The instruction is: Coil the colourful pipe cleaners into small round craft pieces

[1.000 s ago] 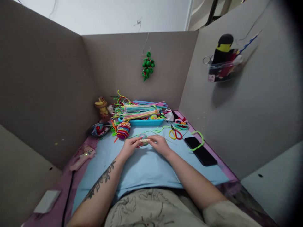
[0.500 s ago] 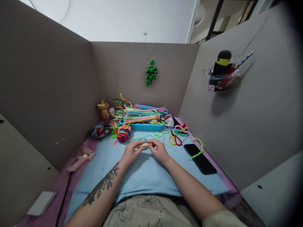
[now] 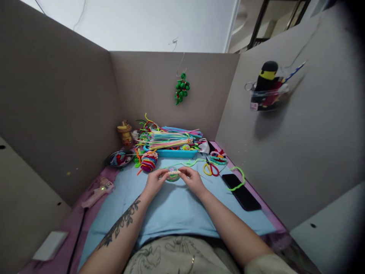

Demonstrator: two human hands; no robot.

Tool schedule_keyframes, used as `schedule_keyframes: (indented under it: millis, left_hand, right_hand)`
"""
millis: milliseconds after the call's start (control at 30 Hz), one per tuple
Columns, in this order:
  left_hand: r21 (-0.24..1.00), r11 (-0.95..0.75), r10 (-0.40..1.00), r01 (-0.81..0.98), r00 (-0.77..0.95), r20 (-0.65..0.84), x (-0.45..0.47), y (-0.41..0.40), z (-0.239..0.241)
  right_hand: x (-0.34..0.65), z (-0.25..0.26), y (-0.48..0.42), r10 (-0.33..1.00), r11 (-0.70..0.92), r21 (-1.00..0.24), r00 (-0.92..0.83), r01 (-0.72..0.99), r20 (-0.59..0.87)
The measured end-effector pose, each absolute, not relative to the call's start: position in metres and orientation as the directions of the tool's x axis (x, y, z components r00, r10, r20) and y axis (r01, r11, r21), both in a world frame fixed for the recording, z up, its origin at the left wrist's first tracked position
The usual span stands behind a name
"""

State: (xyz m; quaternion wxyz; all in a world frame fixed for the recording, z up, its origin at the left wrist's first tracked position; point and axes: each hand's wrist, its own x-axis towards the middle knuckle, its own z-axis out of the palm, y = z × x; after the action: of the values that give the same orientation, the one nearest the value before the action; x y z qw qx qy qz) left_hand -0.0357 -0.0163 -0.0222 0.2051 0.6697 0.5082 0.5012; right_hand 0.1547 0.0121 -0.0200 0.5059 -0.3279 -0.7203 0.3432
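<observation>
Between the fingertips of my left hand (image 3: 155, 182) and my right hand (image 3: 193, 182) is a short cream, zigzag-bent pipe cleaner (image 3: 174, 172). Both hands pinch it, one at each end, just above the blue cloth (image 3: 171, 213). Directly behind it lies a round coil of pastel pink and green pipe cleaner (image 3: 172, 178), partly covered by the cream piece. A striped, multicoloured wound bundle (image 3: 149, 161) sits beyond my left hand. Scissors with one yellow and one red handle (image 3: 211, 168) rest beyond my right hand.
A blue tray (image 3: 176, 153) heaped with pipe cleaners (image 3: 171, 137) stands at the back. To the left are a dark bowl (image 3: 119, 158), a pink glue gun (image 3: 98, 193) with a lit green light and a white box (image 3: 50, 245). A black phone (image 3: 242, 193) lies right. Grey panels enclose the table.
My hands have drawn slightly apart, so more of the cream pipe cleaner and the coil behind it shows. The other things stay where they were.
</observation>
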Motion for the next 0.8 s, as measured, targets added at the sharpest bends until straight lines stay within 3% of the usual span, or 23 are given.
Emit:
schedule_keyframes:
  millis: [167, 433, 800]
  left_hand:
    - [0.753, -0.426, 0.876, 0.501, 0.022, 0.481, -0.033, -0.018, -0.023]
    - [0.569, -0.514, 0.815, 0.642, 0.159, 0.557, -0.025, -0.028, -0.016]
    - [0.626, -0.500, 0.841, 0.599, 0.164, 0.516, -0.022, -0.030, -0.008]
  right_hand:
    - [0.155, -0.019, 0.013, 0.829, 0.546, -0.826, -0.233, 0.138, 0.509]
    - [0.147, -0.022, 0.007, 0.791, 0.575, -0.807, -0.342, 0.135, 0.507]
    - [0.150, -0.024, 0.007, 0.745, 0.660, -0.720, -0.315, 0.216, 0.588]
